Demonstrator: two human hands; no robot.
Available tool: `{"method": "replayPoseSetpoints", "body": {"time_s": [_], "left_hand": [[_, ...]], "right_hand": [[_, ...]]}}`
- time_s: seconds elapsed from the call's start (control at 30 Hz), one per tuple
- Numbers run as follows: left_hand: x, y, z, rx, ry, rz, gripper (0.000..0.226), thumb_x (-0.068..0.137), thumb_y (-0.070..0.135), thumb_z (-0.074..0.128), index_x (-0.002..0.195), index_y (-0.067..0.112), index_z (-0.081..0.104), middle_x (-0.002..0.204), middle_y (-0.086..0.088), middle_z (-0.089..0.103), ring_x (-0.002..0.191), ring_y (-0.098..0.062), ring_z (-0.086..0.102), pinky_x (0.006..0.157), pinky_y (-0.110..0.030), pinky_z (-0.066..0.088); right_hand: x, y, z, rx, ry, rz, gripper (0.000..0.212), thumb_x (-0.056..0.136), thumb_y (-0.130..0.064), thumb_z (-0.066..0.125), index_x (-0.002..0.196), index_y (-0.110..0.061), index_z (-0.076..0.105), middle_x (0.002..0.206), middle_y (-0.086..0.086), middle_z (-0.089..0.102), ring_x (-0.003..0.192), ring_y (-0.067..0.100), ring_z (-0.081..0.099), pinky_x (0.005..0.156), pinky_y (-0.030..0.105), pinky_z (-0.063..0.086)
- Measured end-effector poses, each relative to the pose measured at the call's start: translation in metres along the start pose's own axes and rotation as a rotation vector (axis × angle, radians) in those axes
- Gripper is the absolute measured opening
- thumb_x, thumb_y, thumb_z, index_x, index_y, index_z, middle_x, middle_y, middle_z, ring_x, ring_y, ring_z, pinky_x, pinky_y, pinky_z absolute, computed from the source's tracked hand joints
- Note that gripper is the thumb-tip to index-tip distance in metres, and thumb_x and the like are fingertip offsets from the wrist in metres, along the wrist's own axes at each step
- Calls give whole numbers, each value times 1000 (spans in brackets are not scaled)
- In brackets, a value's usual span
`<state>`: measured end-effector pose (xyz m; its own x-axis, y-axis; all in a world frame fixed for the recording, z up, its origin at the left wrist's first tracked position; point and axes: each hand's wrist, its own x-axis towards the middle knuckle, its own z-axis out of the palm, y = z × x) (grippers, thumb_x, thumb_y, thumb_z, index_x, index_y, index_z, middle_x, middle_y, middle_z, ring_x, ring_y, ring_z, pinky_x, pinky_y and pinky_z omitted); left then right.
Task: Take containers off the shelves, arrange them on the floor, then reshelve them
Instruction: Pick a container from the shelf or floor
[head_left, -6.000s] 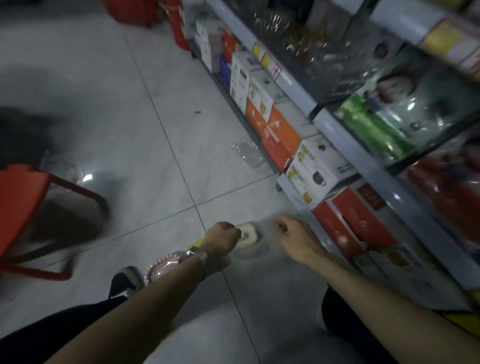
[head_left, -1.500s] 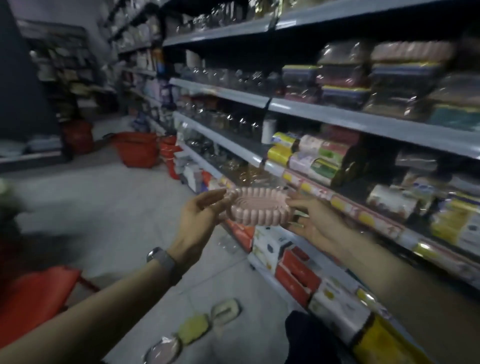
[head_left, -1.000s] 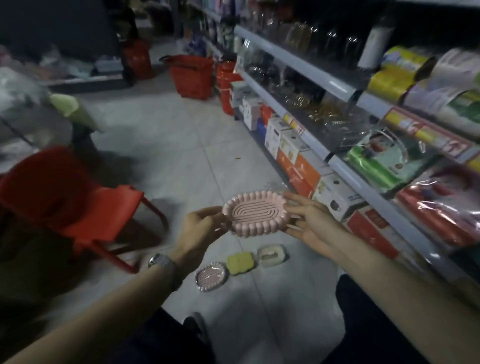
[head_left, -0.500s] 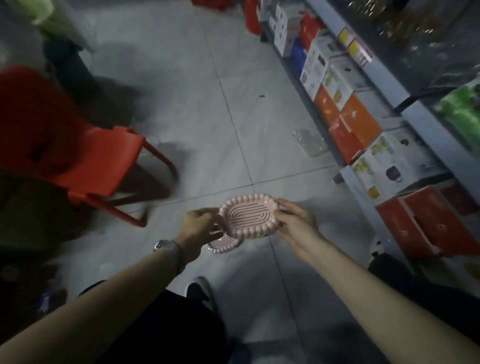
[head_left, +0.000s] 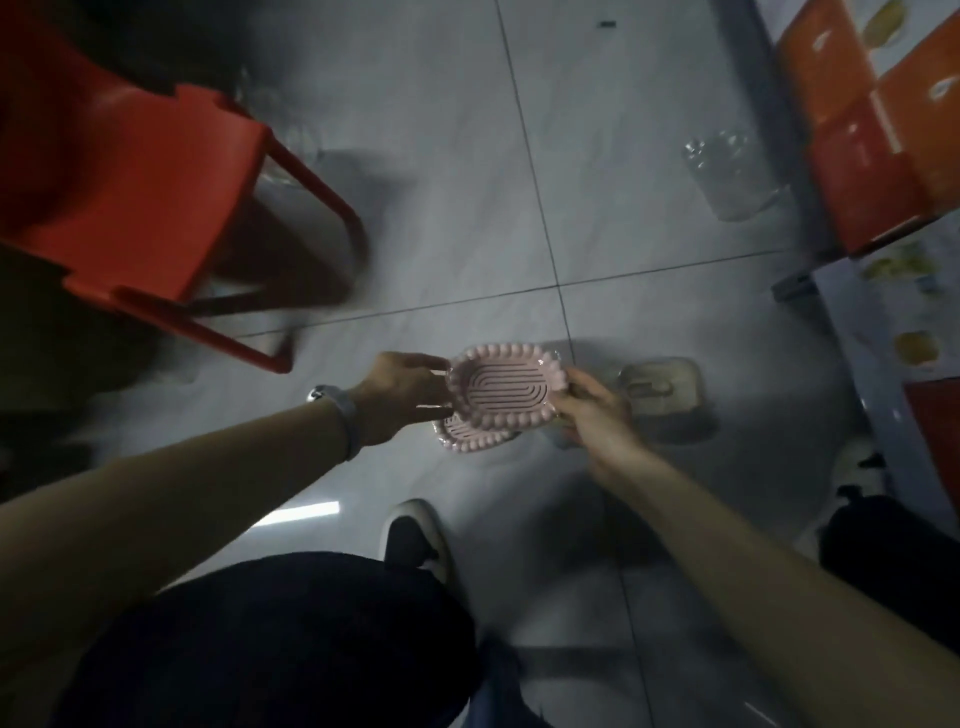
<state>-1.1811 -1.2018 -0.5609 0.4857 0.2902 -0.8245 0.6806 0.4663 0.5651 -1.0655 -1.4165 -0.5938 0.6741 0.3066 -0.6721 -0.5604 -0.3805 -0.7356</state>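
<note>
Dish (head_left: 501, 392): pink, oval, beaded rim, slotted base, open side up, roughly level, held between both hands low over the floor (head_left: 519, 156). Left hand (head_left: 402, 397) is on the dish's left end, with thumb and fingers stretched forward and pinching the rim in a narrow grip. Right hand (head_left: 592, 410) is on the dish's right end, fingers curled round the rim; the tips under the dish are hidden. Second dish (head_left: 467, 439), same pink beaded type, lies on the floor right under the dish and shows only past its near-left edge. Can't tell if the two touch. Cream tub (head_left: 662, 387) is on the floor just right of the dish, past the right hand's knuckles; can't tell if hand and tub touch. Clear tub (head_left: 732, 176) is on the floor beyond and right of the dish, well apart. Orange boxes (head_left: 883, 130) are further right of the dish again, at the frame edge. Red chair (head_left: 130, 197) is beyond and left of the dish, well apart and blurred. Watch (head_left: 340, 415) sits on the left wrist, left of the dish. Shoe (head_left: 415, 540) is on the floor nearer than the dish, slightly left. Dark trouser knee (head_left: 285, 639) is nearer still, also left of the dish. A tile joint runs crosswise just beyond the dish.
</note>
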Motion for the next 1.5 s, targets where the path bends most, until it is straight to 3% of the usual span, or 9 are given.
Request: {"method": "replayPoseSetpoints", "body": {"time_s": [0.1, 0.2, 0.47, 0.63, 0.77, 0.9, 1.07, 1.2, 1.5], "left_hand": [[20, -21, -9, -115, 38, -57, 28, 94, -14, 58, 119, -2, 64, 122, -32, 68, 113, -43, 68, 84, -43, 63], [33, -46, -17, -103, 44, -89, 35, 92, -17, 55, 120, 0, 67, 122, -28, 70, 113, -40, 69, 87, -40, 63], [66, -94, -27, -151, 106, -116, 56, 85, -27, 46, 131, -1, 64, 122, -18, 73, 91, -23, 72, 73, -25, 61], [70, -103, -19, -159, 96, -91, 50, 84, -28, 44, 114, 4, 69, 108, -14, 75, 88, -24, 73, 75, -28, 61], [71, -109, -15, -172, 96, -65, 54, 81, -28, 45, 100, 14, 72, 117, -23, 72, 102, -34, 67, 88, -41, 54], [70, -111, -14, -245, 118, -74, 54, 85, -30, 41, 99, 14, 69, 107, -14, 71, 102, -32, 65, 88, -37, 53], [75, -110, -17, -244, 127, -121, 59, 88, -27, 39, 138, -2, 57, 128, -17, 67, 110, -29, 64, 79, -28, 55], [76, -103, -14, -272, 157, -105, 59, 93, -24, 38, 147, -4, 48, 138, -23, 61, 107, -26, 65, 65, -19, 58], [61, -78, -17, -260, 157, -151, 53, 95, -12, 51, 145, 4, 53, 115, -9, 62, 110, -26, 60, 96, -37, 53]], "right_hand": [[23, 17, 12, 11, -36, 47, 19, 95, -8, 67, 101, -22, 80, 94, 7, 74, 83, 22, 60, 72, 32, 43], [41, 33, 24, -22, -63, 78, 23, 96, -3, 63, 110, -16, 76, 99, 4, 78, 80, 13, 67, 61, 21, 47], [65, 70, 48, -172, -108, 81, 34, 93, -2, 66, 124, -15, 74, 99, -1, 75, 74, 3, 62, 58, 11, 45], [68, 85, 51, -222, -150, 99, 29, 95, -4, 63, 112, -25, 72, 96, -10, 75, 69, -9, 64, 58, 10, 46], [66, 95, 52, -231, -161, 77, 37, 93, -5, 64, 123, -25, 70, 110, -5, 76, 89, 2, 67, 62, 9, 47], [68, 98, 52, -226, -175, 67, 44, 90, -4, 64, 127, -27, 69, 115, -4, 77, 101, 12, 70, 73, 21, 50], [69, 97, 56, -217, -167, 78, 44, 83, -9, 65, 124, -24, 69, 114, -2, 77, 104, 17, 71, 78, 27, 52], [71, 99, 58, -219, -131, 72, 54, 73, -19, 67, 127, -23, 68, 118, 2, 76, 109, 22, 71, 81, 30, 52], [46, 68, 43, -312, -62, 114, 19, 92, -1, 66, 97, -19, 67, 82, -10, 66, 69, -1, 58, 54, 7, 40]]}}
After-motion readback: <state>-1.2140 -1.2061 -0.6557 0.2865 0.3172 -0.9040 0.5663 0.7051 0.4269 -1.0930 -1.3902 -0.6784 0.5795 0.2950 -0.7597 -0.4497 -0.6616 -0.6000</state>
